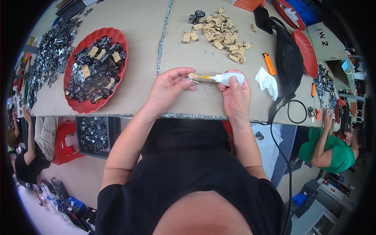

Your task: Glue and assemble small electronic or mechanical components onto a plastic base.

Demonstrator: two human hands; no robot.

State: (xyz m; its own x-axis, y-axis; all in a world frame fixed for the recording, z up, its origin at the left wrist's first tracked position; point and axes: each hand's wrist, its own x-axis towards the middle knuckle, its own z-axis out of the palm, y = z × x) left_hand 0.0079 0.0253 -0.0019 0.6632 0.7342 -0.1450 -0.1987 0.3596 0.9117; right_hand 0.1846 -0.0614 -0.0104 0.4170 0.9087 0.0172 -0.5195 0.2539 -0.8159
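Observation:
My left hand (pixel 171 87) pinches a small tan block-like piece (pixel 194 76) between thumb and fingertips, above the table near its front edge. My right hand (pixel 237 96) grips a white squeeze bottle (pixel 226 77), tipped on its side. Its narrow yellowish nozzle (pixel 206 77) points left and meets or nearly meets the tan piece; I cannot tell which. Beyond my hands lies a loose pile of similar tan pieces (pixel 219 33). Left of my left hand, a red scalloped tray (pixel 122 45) holds dark glossy parts, with several tan pieces on top.
Many small dark parts (pixel 55 49) cover the table's far left. On the right lie a crumpled white tissue (pixel 267 83), an orange lighter (pixel 269 64), a black bag (pixel 289 58) with a hanging cord and a phone (pixel 262 19). Co-workers sit at both sides, one in a green shirt (pixel 327 150).

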